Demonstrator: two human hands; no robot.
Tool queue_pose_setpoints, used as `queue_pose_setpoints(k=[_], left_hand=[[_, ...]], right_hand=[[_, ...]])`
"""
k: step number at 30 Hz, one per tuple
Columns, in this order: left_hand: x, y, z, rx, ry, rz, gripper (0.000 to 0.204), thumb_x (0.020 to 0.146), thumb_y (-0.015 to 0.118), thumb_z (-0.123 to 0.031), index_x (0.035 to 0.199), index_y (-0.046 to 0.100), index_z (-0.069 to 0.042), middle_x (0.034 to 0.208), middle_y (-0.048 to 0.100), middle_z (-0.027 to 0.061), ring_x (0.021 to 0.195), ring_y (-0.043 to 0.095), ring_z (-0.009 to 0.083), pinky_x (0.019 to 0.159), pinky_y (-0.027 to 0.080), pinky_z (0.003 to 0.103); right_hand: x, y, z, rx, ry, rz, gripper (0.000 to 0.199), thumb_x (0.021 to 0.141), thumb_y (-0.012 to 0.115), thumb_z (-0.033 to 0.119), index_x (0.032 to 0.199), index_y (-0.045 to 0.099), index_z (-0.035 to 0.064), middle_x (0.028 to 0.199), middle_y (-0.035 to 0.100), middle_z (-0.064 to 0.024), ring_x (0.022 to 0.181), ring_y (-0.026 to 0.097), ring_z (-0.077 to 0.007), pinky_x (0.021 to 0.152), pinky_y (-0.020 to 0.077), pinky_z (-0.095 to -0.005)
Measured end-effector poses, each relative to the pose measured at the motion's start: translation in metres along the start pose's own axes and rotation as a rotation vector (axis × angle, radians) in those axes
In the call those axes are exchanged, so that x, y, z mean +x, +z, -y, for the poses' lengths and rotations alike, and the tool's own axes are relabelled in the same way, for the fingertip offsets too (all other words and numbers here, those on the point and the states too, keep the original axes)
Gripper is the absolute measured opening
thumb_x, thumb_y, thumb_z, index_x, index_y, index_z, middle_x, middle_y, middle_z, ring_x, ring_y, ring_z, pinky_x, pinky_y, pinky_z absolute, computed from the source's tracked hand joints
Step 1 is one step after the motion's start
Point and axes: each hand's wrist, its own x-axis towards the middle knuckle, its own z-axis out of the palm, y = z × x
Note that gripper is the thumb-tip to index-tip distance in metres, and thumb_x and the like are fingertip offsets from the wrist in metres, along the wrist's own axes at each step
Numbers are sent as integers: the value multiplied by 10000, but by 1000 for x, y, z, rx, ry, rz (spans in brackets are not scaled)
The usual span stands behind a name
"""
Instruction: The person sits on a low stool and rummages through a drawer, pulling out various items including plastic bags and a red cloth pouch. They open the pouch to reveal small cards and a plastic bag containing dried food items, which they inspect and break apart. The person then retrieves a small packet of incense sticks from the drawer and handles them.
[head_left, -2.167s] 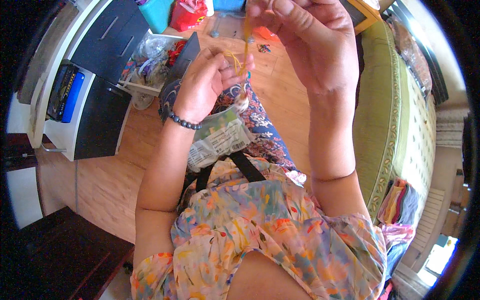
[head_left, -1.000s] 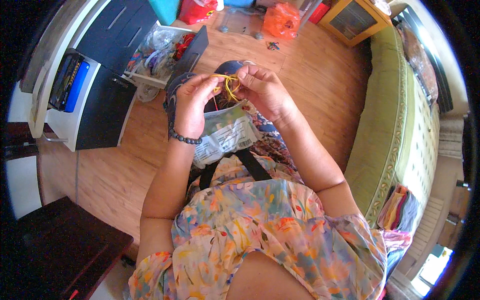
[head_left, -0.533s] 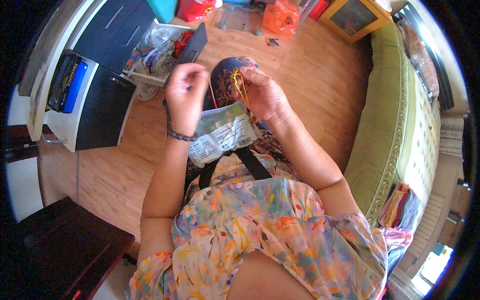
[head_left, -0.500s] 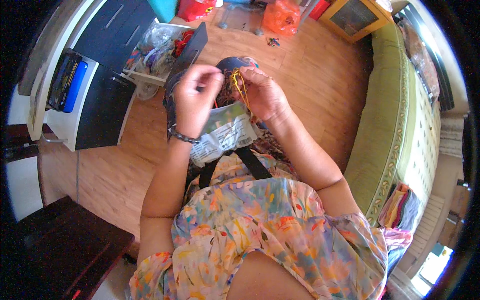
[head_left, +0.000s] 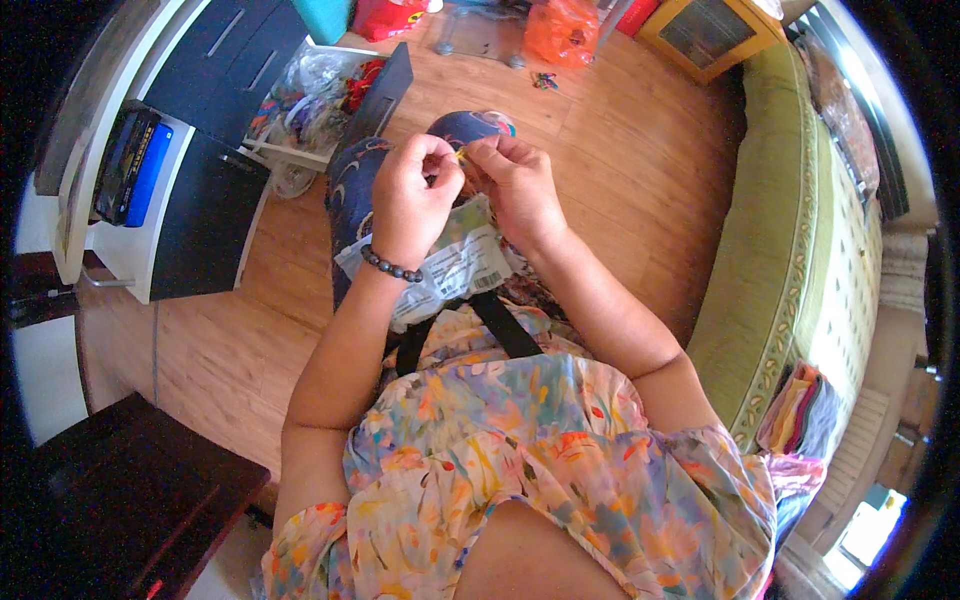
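Note:
Over my lap, my left hand (head_left: 412,200) and my right hand (head_left: 520,192) meet with their fingertips pinched together. A small bit of yellow cord (head_left: 461,157) shows between the fingertips; the rest of it is hidden by the fingers. Beneath my hands a clear plastic packet (head_left: 470,262) with a white printed label rests on my lap. Part of it is covered by my left wrist, which wears a dark bead bracelet (head_left: 388,265).
At the left an open drawer (head_left: 382,95) holds plastic bags and coloured cords. A small colourful bundle (head_left: 544,81) lies on the wooden floor ahead, near an orange plastic bag (head_left: 562,35). A green-covered bed (head_left: 768,230) runs along the right; a dark stool-like surface (head_left: 130,480) stands lower left.
Both hands have come together at the fingertips. The yellow cord loops that hung from my right hand are now mostly hidden, and my left hand has moved right to meet them.

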Motion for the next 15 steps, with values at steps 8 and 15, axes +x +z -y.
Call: queue_pose_setpoints(k=[8, 15], left_hand=[[0, -9, 6, -265, -251, 81, 47, 840, 586, 0, 884, 571, -9, 790, 569, -17, 689, 509, 37, 622, 436, 190], [-1, -11, 15, -426, -324, 4, 58, 837, 588, 17, 880, 567, -15, 805, 578, -4, 733, 534, 48, 668, 448, 195]], right_hand=[[-7, 4, 8, -168, -9, 127, 126, 902, 566, 117, 850, 582, 3, 703, 601, -48, 605, 555, -114, 555, 450, -248], [-4, 0, 7, -98, 41, 274, 175, 838, 632, 40, 991, 554, 5, 752, 610, -34, 599, 540, -95, 519, 415, -222]])
